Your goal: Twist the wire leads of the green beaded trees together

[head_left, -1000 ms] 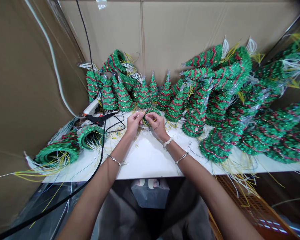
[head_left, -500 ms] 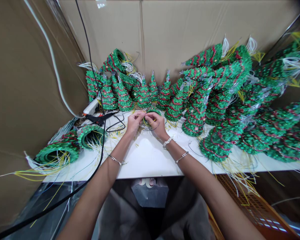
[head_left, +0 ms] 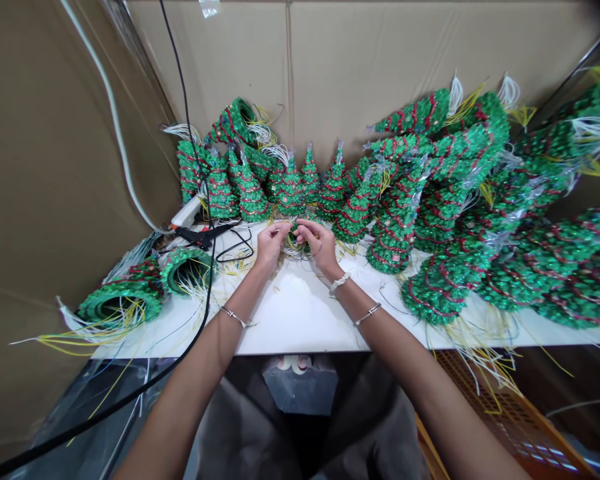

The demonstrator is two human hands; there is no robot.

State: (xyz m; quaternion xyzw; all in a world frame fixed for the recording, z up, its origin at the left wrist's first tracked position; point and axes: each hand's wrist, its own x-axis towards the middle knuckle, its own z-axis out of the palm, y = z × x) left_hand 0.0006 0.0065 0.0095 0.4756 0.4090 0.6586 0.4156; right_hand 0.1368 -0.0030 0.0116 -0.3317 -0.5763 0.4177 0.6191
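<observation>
Green beaded trees [head_left: 123, 300] lie on their sides at the left of a white table [head_left: 300, 313], near a black glue gun [head_left: 203, 234]. Mid-table, toward the far edge, the left hand [head_left: 271, 245] and right hand [head_left: 319, 245] grip narrowly on a small wire bundle [head_left: 295, 244] between them, more trees [head_left: 445, 207] massed at right.

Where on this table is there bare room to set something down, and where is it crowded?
White tabletop shows in front of the left hand and right hand, between the forearms and the front edge. Crowded behind and right of the hands: green beaded trees stand and lie heaped there, and yellow wires lie around the hands.
</observation>
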